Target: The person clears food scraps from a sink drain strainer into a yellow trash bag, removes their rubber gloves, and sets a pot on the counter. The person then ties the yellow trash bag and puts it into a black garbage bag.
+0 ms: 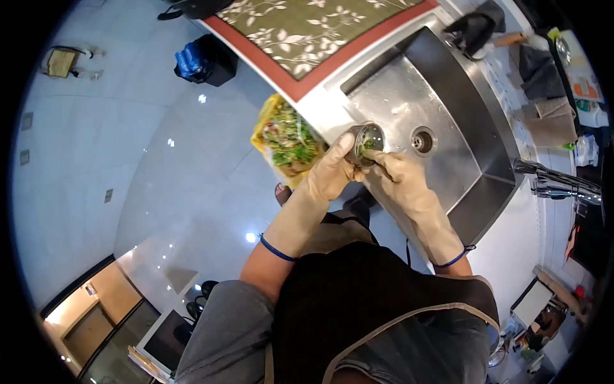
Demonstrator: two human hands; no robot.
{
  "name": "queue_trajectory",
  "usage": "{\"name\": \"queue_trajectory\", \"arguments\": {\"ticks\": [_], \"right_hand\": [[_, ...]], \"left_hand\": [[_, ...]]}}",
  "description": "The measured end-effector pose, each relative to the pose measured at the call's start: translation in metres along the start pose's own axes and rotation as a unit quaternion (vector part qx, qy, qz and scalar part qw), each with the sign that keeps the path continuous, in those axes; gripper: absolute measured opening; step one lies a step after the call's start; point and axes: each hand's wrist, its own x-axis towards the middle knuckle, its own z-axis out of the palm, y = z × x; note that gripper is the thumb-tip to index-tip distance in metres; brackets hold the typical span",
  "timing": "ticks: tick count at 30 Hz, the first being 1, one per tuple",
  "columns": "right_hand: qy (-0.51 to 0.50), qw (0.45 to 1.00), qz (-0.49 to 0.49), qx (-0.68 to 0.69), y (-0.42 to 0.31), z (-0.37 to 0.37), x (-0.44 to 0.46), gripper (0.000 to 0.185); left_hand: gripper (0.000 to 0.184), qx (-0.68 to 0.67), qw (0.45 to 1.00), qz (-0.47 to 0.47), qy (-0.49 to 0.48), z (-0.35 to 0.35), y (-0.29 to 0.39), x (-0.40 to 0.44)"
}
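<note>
Both of my hands wear long cream rubber gloves with blue cuffs. My left hand is closed around a small round metal sink strainer, held tilted above the sink's front edge. Green food scraps lie inside it. The curled fingers of my right hand reach into its mouth and touch the scraps. Whether they pinch any is hard to make out. Beside my left hand, below the counter, hangs or stands a yellow bag full of vegetable scraps.
The stainless steel sink has an open drain. A green leaf-patterned mat covers the counter to the left. A black bin with a blue bag stands on the floor. Utensils and bottles line the back right.
</note>
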Motion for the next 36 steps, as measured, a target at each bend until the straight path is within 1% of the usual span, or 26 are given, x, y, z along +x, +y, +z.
{"name": "queue_trajectory", "arguments": {"ticks": [1, 2, 3, 4, 6, 7, 8, 9, 10, 12, 13, 15, 16, 17, 18, 19, 21, 22, 25, 27, 28, 30, 31, 33, 34, 36], "right_hand": [[0.024, 0.981, -0.128, -0.144, -0.014, 0.030, -0.005, 0.025], [0.038, 0.973, -0.083, -0.212, -0.033, 0.058, -0.008, 0.029], [0.044, 0.971, -0.021, -0.235, -0.042, 0.084, -0.005, 0.032], [0.048, 0.965, 0.005, -0.257, -0.029, 0.117, 0.017, 0.027], [0.087, 0.967, -0.058, -0.232, -0.002, 0.159, 0.030, 0.025], [0.085, 0.980, -0.015, -0.178, 0.008, 0.172, 0.038, 0.021], [0.084, 0.988, 0.027, -0.123, 0.021, 0.182, 0.048, 0.017], [0.070, 0.988, 0.089, 0.105, 0.043, 0.192, 0.061, 0.014], [0.074, 0.974, 0.127, 0.172, 0.038, 0.196, 0.068, 0.017], [0.092, 0.934, 0.194, 0.286, 0.036, 0.194, 0.081, 0.019], [0.077, 0.928, 0.194, 0.309, 0.040, 0.190, 0.086, 0.021], [0.078, 0.933, 0.191, 0.296, 0.047, 0.184, 0.101, 0.022], [0.079, 0.936, 0.185, 0.289, 0.049, 0.183, 0.107, 0.023], [0.085, 0.932, 0.171, 0.309, 0.052, 0.181, 0.112, 0.020], [0.096, 0.927, 0.188, 0.311, 0.053, 0.181, 0.116, 0.020], [0.094, 0.922, 0.191, 0.322, 0.056, 0.182, 0.118, 0.020], [0.088, 0.917, 0.201, 0.332, 0.061, 0.180, 0.121, 0.024], [0.085, 0.918, 0.205, 0.330, 0.064, 0.178, 0.121, 0.024], [0.053, 0.908, 0.232, 0.345, 0.069, 0.175, 0.122, 0.029], [0.015, 0.894, 0.271, 0.355, 0.072, 0.175, 0.120, 0.032], [0.015, 0.893, 0.274, 0.356, 0.072, 0.176, 0.121, 0.032], [-0.011, 0.874, 0.292, 0.389, 0.074, 0.177, 0.130, 0.031], [0.022, 0.854, 0.295, 0.428, 0.074, 0.179, 0.135, 0.030], [0.009, 0.847, 0.303, 0.436, 0.076, 0.177, 0.154, 0.029], [-0.003, 0.841, 0.309, 0.445, 0.076, 0.177, 0.158, 0.028], [-0.009, 0.845, 0.312, 0.434, 0.077, 0.177, 0.165, 0.025]], "left_hand": [[0.058, -0.020, 0.999, 0.014, 0.022, -0.011, 0.011, -0.019], [0.055, -0.040, 0.998, 0.027, 0.040, -0.023, 0.022, -0.034], [0.051, -0.067, 0.995, 0.054, 0.052, -0.034, 0.031, -0.046], [0.053, 0.011, 0.994, 0.069, 0.083, -0.058, 0.045, -0.059], [0.059, 0.069, 0.981, 0.112, 0.145, -0.089, 0.050, -0.079], [0.058, 0.126, 0.969, 0.102, 0.184, -0.103, 0.061, -0.086], [0.054, 0.284, 0.919, 0.164, 0.216, -0.130, 0.062, -0.079], [0.054, 0.304, 0.885, 0.116, 0.333, -0.123, 0.079, -0.080], [0.054, 0.321, 0.835, 0.063, 0.444, -0.116, 0.096, -0.084], [0.053, 0.294, 0.775, 0.056, 0.557, -0.142, 0.103, -0.096], [0.053, 0.289, 0.775, 0.053, 0.560, -0.151, 0.100, -0.097], [0.049, 0.391, 0.685, -0.023, 0.615, -0.166, 0.094, -0.092], [0.049, 0.386, 0.682, -0.024, 0.621, -0.169, 0.089, -0.091], [0.045, 0.404, 0.702, -0.084, 0.581, -0.170, 0.083, -0.086], [0.042, 0.421, 0.716, -0.148, 0.536, -0.173, 0.078, -0.085], [0.042, 0.419, 0.713, -0.153, 0.541, -0.182, 0.072, -0.086], [0.029, 0.369, 0.779, -0.181, 0.473, -0.197, 0.063, -0.080], [0.029, 0.365, 0.779, -0.181, 0.477, -0.201, 0.060, -0.082], [0.026, 0.404, 0.770, -0.132, 0.476, -0.211, 0.049, -0.096], [0.032, 0.349, 0.820, -0.051, 0.451, -0.216, 0.038, -0.104], [0.032, 0.348, 0.819, -0.054, 0.453, -0.204, 0.045, -0.102], [0.029, 0.288, 0.767, -0.020, 0.573, -0.179, 0.064, -0.094], [0.029, 0.288, 0.767, -0.021, 0.573, -0.172, 0.072, -0.087], [0.023, 0.370, 0.701, -0.054, 0.607, -0.167, 0.084, -0.075], [0.023, 0.369, 0.701, -0.056, 0.608, -0.174, 0.083, -0.072], [0.020, 0.413, 0.724, -0.015, 0.552, -0.190, 0.077, -0.069]]}}
